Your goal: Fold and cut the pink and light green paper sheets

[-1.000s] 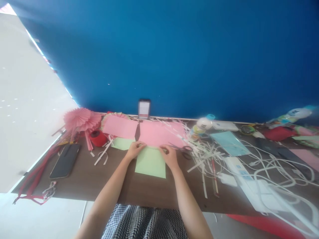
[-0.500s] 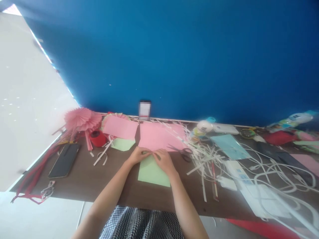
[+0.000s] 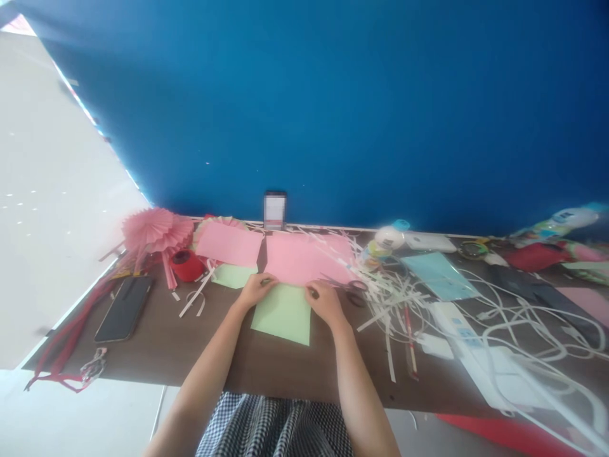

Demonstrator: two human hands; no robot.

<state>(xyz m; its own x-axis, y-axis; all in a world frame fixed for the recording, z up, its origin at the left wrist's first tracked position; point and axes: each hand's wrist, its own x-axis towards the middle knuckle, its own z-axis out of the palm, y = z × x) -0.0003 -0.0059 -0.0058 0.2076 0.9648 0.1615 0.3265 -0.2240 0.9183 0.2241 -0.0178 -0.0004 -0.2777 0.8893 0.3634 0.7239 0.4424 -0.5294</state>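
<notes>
A light green sheet of paper [image 3: 283,315] lies in front of me on the dark brown table. My left hand [image 3: 258,289] pinches its far left corner, fingers closed. At the far right corner, my right hand [image 3: 323,298] is closed on the same sheet. The fingertips partly hide the paper's far edge. Just beyond the hands is a large pink sheet [image 3: 304,257]. Scissors [image 3: 356,293] with dark handles rest to the right of my right hand, their blades over the pink sheet.
To the left lie a pink folded-paper rosette [image 3: 155,228], a red spool [image 3: 186,265] and a black phone [image 3: 122,309]. Paper strips [image 3: 387,292], a glue bottle [image 3: 387,240], a blue sheet [image 3: 440,276] and tangled white cables [image 3: 518,317] cover the right side. A small screen [image 3: 275,211] stands against the blue wall.
My hands have moved apart along the far edge, from close together at its middle to the two corners. The green sheet has shifted slightly left and away from me.
</notes>
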